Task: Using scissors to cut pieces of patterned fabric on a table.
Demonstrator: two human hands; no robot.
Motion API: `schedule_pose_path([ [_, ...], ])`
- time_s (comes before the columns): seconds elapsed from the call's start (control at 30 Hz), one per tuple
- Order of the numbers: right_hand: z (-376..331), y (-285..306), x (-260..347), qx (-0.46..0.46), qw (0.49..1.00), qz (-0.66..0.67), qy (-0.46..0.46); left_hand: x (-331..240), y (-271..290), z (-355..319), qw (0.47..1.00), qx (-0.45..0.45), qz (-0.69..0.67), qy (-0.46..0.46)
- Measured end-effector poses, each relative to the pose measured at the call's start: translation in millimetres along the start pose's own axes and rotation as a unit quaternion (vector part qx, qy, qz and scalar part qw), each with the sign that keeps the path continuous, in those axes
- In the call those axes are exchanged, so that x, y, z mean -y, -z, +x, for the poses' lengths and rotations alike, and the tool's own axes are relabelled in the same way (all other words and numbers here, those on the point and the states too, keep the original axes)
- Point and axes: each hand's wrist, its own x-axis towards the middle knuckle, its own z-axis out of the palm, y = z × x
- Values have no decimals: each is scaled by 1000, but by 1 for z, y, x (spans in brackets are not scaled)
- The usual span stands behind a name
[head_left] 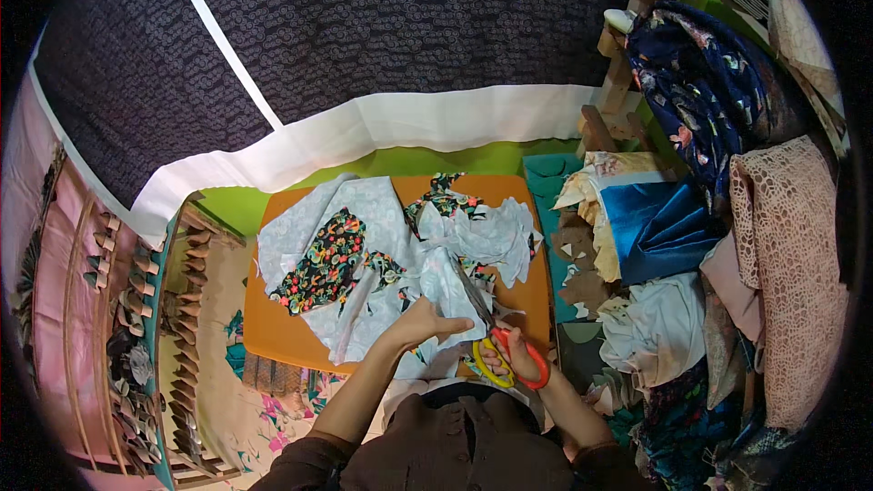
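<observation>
While bent at the elbow and angled in from the lower edge, left hand (426, 321) lying flat on pale cloth (436, 286), fingers stretched toward the right, open and gripping nothing, only pressing the fabric down on the orange counter (273, 332). Right hand (509, 356) curled through the loops of scissors (496, 345), red and yellow handles closed in its grip, blades pointing up and left into the cloth just beside the left fingertips. Right forearm coming up from the lower right, wrist bent inward. Cloth spread in crumpled pieces across the counter's middle, floral black scraps (323, 259) mixed in at the left and top. Folded blue fabric (664, 227) and lace (791, 264) piled to the right, well apart from both hands. Dark patterned cloth with a white border (364, 36) hanging behind the counter.
</observation>
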Motion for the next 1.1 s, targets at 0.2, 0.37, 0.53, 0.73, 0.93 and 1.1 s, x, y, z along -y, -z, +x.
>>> schedule_pose_path([
  [0.2, -2, -1, 7, -29, 999, -31, 18, 21, 3, 4, 983, -23, -172, -54],
  [0.37, -3, 9, -2, -27, 998, -64, -8, 21, 13, 15, 941, -147, -289, -100],
  [0.53, 2, 3, -2, -61, 998, -7, 13, 24, 0, 8, 935, -154, -301, -107],
  [0.73, 2, 1, 3, -62, 998, -24, -9, 23, -9, -5, 930, -141, -336, -44],
  [0.93, 0, 10, -15, -46, 998, -30, -22, 37, -2, 2, 954, -134, -260, -59],
  [1.1, 4, -5, -3, -93, 985, -143, 15, 36, -9, 6, 929, -133, -345, -30],
])
